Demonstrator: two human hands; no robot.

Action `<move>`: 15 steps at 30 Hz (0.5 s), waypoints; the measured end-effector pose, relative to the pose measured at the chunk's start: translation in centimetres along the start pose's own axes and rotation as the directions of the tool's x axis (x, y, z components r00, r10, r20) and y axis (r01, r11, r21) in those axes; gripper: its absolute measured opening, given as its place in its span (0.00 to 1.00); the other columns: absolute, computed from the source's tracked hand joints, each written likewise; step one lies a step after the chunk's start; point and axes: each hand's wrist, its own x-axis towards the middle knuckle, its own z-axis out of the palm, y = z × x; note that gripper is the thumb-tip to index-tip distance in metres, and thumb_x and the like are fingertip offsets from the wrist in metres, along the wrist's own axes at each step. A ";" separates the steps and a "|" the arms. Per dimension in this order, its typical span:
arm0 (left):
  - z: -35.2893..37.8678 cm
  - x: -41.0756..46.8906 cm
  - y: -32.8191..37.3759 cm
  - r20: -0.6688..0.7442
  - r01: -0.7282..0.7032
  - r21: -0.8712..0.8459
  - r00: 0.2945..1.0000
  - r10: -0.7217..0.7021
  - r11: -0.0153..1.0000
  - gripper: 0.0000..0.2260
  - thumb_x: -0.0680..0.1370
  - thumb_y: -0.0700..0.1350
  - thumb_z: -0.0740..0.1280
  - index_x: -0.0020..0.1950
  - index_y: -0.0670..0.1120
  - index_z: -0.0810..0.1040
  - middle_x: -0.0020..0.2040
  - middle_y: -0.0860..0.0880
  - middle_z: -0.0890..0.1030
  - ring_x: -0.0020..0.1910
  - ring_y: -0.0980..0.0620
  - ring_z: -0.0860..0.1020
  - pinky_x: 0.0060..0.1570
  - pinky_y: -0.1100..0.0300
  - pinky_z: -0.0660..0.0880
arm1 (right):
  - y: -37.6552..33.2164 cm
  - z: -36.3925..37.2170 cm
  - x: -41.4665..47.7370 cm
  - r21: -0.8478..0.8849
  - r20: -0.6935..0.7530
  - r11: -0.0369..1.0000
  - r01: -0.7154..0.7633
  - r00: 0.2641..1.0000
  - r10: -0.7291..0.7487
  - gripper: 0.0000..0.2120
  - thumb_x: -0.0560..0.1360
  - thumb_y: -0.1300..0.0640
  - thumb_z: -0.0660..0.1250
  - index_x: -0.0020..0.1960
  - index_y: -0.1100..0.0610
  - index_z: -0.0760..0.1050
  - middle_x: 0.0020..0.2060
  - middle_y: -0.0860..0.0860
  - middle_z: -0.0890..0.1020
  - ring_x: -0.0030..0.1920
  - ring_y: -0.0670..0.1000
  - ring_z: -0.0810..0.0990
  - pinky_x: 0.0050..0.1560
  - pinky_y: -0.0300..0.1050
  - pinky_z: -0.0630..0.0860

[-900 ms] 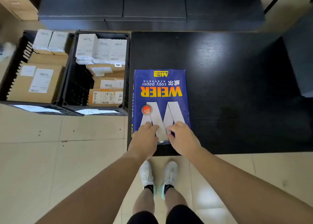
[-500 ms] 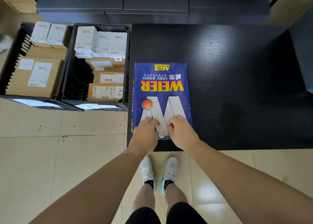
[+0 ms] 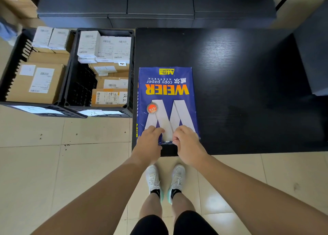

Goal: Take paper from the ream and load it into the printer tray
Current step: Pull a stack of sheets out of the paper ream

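A blue wrapped ream of copy paper (image 3: 166, 99) lies flat at the near left corner of a black table (image 3: 239, 85), its print upside down to me. My left hand (image 3: 150, 142) and my right hand (image 3: 188, 142) both pinch the wrapper at the ream's near end, fingers curled on the flap edge. A small gap of torn or lifted wrapper shows between the two hands. No printer or tray is in view.
Two black crates (image 3: 74, 108) filled with cardboard and white boxes stand on the tiled floor left of the table. Dark cabinets (image 3: 159, 7) run along the back. A dark object (image 3: 316, 60) sits at the table's right edge. My feet stand just before the table.
Both hands stay at the ream's near end, their fingers curling tighter on the wrapper edge. The view has shifted slightly.
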 end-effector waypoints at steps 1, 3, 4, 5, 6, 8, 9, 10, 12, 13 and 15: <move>0.0 -0.1 0.0 0.011 -0.002 0.013 1.000 0.002 1.000 0.24 0.74 0.41 0.71 0.69 0.51 0.71 0.63 0.50 0.72 0.62 0.46 0.72 0.60 0.51 0.74 | 0.2 0.1 -0.2 -0.006 0.009 1.000 0.007 1.000 -0.006 0.11 0.72 0.71 0.66 0.42 0.55 0.74 0.46 0.46 0.72 0.46 0.49 0.71 0.50 0.47 0.72; 0.0 -0.2 0.0 0.020 -0.007 0.045 1.000 0.006 0.999 0.23 0.75 0.42 0.71 0.69 0.51 0.71 0.64 0.50 0.72 0.63 0.47 0.72 0.62 0.49 0.73 | 0.7 0.5 -0.7 -0.018 0.029 1.000 0.016 0.999 -0.016 0.12 0.71 0.72 0.64 0.41 0.55 0.73 0.46 0.46 0.72 0.46 0.49 0.70 0.51 0.48 0.70; 0.0 -0.3 0.0 0.022 -0.017 0.069 1.000 0.015 0.997 0.22 0.75 0.44 0.70 0.68 0.51 0.72 0.63 0.51 0.72 0.62 0.47 0.72 0.61 0.49 0.72 | 0.9 0.7 -1.1 -0.021 0.038 1.000 0.014 0.999 -0.013 0.12 0.71 0.72 0.64 0.41 0.55 0.73 0.46 0.46 0.73 0.46 0.49 0.70 0.51 0.47 0.70; 0.1 -0.5 0.1 0.025 -0.038 0.104 0.999 0.035 0.994 0.20 0.75 0.45 0.70 0.67 0.52 0.73 0.62 0.51 0.72 0.61 0.48 0.72 0.59 0.50 0.71 | 1.1 0.9 -1.3 -0.019 0.046 1.000 0.008 0.999 -0.007 0.12 0.71 0.71 0.64 0.41 0.55 0.73 0.46 0.46 0.73 0.46 0.49 0.70 0.51 0.47 0.70; 0.1 -0.6 0.2 0.033 -0.067 0.145 0.997 0.063 0.987 0.18 0.76 0.46 0.69 0.65 0.52 0.74 0.61 0.51 0.73 0.61 0.48 0.72 0.58 0.51 0.70 | 1.2 1.1 -1.6 -0.016 0.050 1.000 0.007 0.999 -0.006 0.12 0.71 0.71 0.64 0.42 0.54 0.73 0.46 0.46 0.74 0.46 0.49 0.71 0.50 0.47 0.70; 0.4 -1.1 0.3 0.045 -0.121 0.200 0.992 0.114 0.972 0.12 0.78 0.50 0.66 0.62 0.52 0.77 0.58 0.52 0.74 0.59 0.49 0.72 0.56 0.51 0.68 | 1.3 1.5 -2.1 0.009 0.059 1.000 -0.001 0.998 0.000 0.10 0.73 0.68 0.64 0.42 0.53 0.73 0.44 0.46 0.74 0.45 0.50 0.72 0.49 0.46 0.70; 0.6 -1.3 0.4 0.044 -0.136 0.214 0.991 0.129 0.967 0.11 0.80 0.50 0.63 0.60 0.52 0.79 0.56 0.52 0.75 0.58 0.49 0.72 0.56 0.51 0.67 | 1.3 1.6 -2.4 0.030 0.064 0.999 -0.014 0.998 0.012 0.10 0.75 0.67 0.63 0.43 0.52 0.72 0.43 0.46 0.75 0.45 0.50 0.73 0.50 0.47 0.70; 0.9 -1.6 0.4 0.037 -0.143 0.227 0.990 0.138 0.963 0.11 0.81 0.51 0.61 0.58 0.52 0.81 0.55 0.52 0.75 0.57 0.49 0.72 0.56 0.51 0.66 | 1.3 1.7 -2.6 0.055 0.073 0.998 -0.033 0.997 0.029 0.09 0.76 0.65 0.62 0.43 0.51 0.71 0.43 0.45 0.75 0.46 0.50 0.73 0.50 0.47 0.71; 1.4 -2.0 0.3 0.022 -0.138 0.234 0.990 0.137 0.962 0.13 0.81 0.52 0.59 0.54 0.54 0.83 0.53 0.52 0.76 0.55 0.50 0.71 0.55 0.51 0.64 | 1.5 2.0 -3.1 0.132 0.088 0.988 -0.086 0.993 0.075 0.08 0.78 0.63 0.59 0.44 0.51 0.70 0.42 0.45 0.75 0.47 0.51 0.75 0.51 0.49 0.73; 1.6 -2.1 0.2 0.026 -0.133 0.219 0.991 0.131 0.967 0.13 0.81 0.53 0.59 0.53 0.54 0.84 0.51 0.52 0.75 0.54 0.50 0.71 0.54 0.52 0.64 | 1.6 2.2 -3.4 0.177 0.095 0.977 -0.123 0.990 0.107 0.08 0.78 0.61 0.59 0.44 0.50 0.70 0.42 0.44 0.75 0.47 0.52 0.75 0.51 0.51 0.75; 2.0 -2.3 -0.2 0.064 -0.124 0.192 0.991 0.113 0.974 0.14 0.81 0.54 0.59 0.51 0.53 0.84 0.48 0.53 0.73 0.53 0.49 0.71 0.53 0.53 0.63 | 1.9 2.4 -3.7 0.248 0.124 0.948 -0.202 0.977 0.175 0.08 0.79 0.57 0.59 0.43 0.47 0.69 0.41 0.44 0.76 0.47 0.54 0.76 0.48 0.54 0.78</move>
